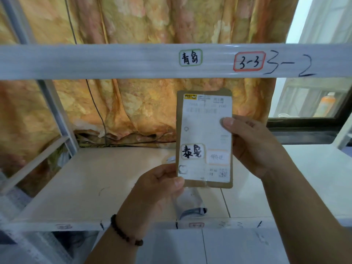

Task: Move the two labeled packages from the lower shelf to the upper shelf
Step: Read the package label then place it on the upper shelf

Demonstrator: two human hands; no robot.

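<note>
A flat brown cardboard package [204, 139] with a white shipping label and a handwritten sticker stands upright in the air above the lower shelf [76, 187]. My left hand [158, 185] pinches its bottom left corner. My right hand [253, 145] grips its right edge, thumb on the label. Beneath it a clear plastic bag package [188, 203] hangs or lies near the shelf's front edge; whether my left hand also holds it is unclear. The upper shelf's front rail [114, 61] crosses the view above, with stickers and "3-2" written on it.
An orange patterned curtain [142, 115] hangs behind the shelves, with a thin cable running down it. Grey uprights [57, 115] of the rack stand at the left. A window with an orange bottle [326, 105] is at the right. Floor tiles show below.
</note>
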